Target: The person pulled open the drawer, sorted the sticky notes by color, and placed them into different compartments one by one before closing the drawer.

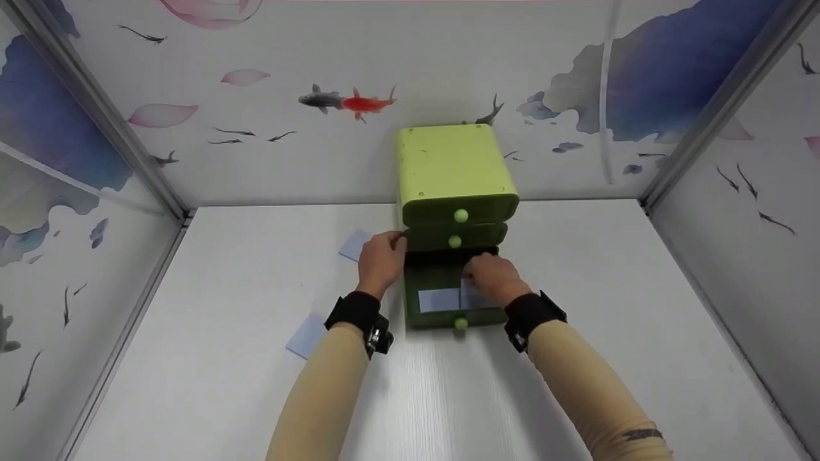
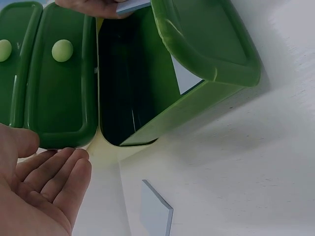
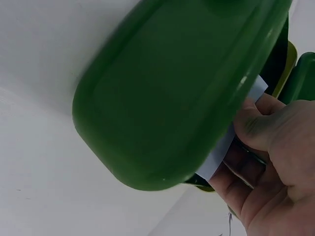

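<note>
A small cabinet (image 1: 455, 163) with a yellow-green top and green drawers stands against the back wall. Its bottom drawer (image 1: 430, 321) is pulled out. Inside that drawer one pale blue card (image 1: 439, 299) lies flat on the left. My right hand (image 1: 496, 276) reaches into the drawer's right side and pinches another thin pale blue card (image 3: 219, 155) between thumb and fingers, partly hidden behind the drawer front. At the cabinet's left side is my left hand (image 1: 383, 259); its fairly straight fingers (image 2: 69, 189) rest by the middle drawer's edge, holding no card.
Two more pale blue pieces lie on the white table left of the cabinet: one card (image 1: 354, 245) behind my left hand, another card (image 1: 306, 336) beside my left wrist. The patterned back wall (image 1: 282, 166) and side walls close in the table. The drawers have round green knobs (image 1: 460, 216).
</note>
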Motion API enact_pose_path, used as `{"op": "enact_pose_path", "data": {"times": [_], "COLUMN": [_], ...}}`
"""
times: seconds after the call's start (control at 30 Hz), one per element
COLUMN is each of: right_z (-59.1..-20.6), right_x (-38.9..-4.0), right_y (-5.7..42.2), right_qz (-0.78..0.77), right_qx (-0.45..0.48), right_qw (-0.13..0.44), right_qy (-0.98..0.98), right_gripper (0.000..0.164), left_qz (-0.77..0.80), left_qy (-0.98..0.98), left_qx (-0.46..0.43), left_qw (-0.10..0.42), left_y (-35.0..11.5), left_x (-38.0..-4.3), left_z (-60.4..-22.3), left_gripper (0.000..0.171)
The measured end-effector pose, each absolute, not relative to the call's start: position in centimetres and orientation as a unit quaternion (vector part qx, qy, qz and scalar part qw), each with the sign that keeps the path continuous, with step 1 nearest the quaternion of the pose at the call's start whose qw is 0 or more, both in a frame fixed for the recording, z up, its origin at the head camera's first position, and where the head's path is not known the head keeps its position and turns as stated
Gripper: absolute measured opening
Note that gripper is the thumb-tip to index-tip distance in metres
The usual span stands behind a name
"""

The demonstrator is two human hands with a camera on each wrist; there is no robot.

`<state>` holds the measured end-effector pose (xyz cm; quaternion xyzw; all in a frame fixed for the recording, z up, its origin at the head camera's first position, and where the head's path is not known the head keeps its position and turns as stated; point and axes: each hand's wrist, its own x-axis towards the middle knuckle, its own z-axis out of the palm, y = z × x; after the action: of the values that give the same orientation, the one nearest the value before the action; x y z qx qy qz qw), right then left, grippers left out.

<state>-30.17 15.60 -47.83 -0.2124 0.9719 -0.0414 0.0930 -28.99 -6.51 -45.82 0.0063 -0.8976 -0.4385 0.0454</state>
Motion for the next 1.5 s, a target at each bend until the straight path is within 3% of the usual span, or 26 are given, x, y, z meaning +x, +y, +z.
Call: {"op": "enact_pose_path", "data": {"times": [0.47, 0.73, 1.13, 1.37, 1.5], "right_z": [-49.5, -49.8, -49.8, -48.3, -47.2], "right_x": [-29.8, -29.8, -29.9, -30.3, -30.3], "right_y": [16.1, 16.2, 16.7, 17.3, 18.3], "right_qz": [-0.068, -0.042, -0.085, -0.119, -0.132], "right_qx": [-0.187, -0.198, -0.175, -0.187, -0.190], "right_qw": [0.103, 0.074, 0.091, 0.069, 0.032], "right_qy": [0.975, 0.976, 0.977, 0.973, 0.972], "right_gripper": [0.023, 0.021, 0.024, 0.028, 0.021], "left_qz": [-0.438, -0.436, -0.431, -0.429, -0.428], "left_qy": [-0.898, -0.899, -0.901, -0.902, -0.902], "left_qx": [-0.002, -0.001, 0.002, 0.008, 0.008], "left_qw": [0.045, 0.048, 0.043, 0.043, 0.046], "left_y": [-5.9, -5.8, -5.8, -6.1, -6.3], "left_x": [-29.0, -29.0, -28.8, -28.8, -28.8], "left_z": [-45.6, -45.4, -45.4, -45.6, -45.7], "left_gripper": [0.033, 0.033, 0.034, 0.034, 0.034]}}
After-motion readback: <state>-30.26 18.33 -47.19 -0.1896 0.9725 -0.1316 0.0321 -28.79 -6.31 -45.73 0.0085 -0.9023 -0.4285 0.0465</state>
